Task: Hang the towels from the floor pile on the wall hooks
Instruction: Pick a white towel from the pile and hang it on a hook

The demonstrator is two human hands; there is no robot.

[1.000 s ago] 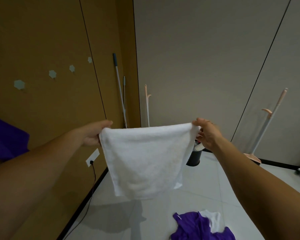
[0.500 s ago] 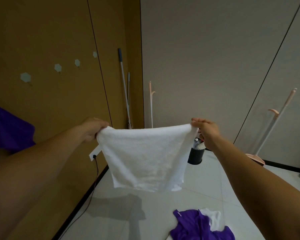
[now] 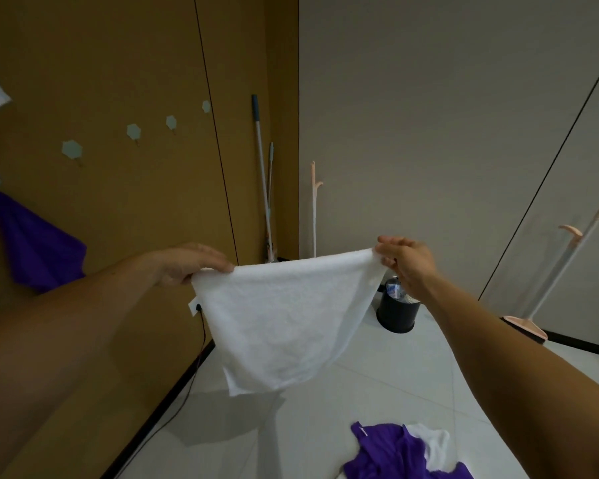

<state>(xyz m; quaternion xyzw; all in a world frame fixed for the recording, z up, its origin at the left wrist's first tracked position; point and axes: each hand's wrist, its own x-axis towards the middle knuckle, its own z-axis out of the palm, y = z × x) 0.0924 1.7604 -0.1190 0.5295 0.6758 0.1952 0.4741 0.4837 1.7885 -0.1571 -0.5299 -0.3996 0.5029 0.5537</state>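
The white towel (image 3: pixel 284 323) is held spread in mid-air, one top corner pinched by the left hand (image 3: pixel 187 264), the other by the right hand (image 3: pixel 405 264). A corner should be looped fully over a free wall hook (image 3: pixel 72 149).

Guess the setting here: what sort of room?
Probably a utility or cleaning corner indoors, though that is not certain. A mop leans in the corner, a pink dustpan stands further right, and a row of hexagonal wall hooks lines the left side.
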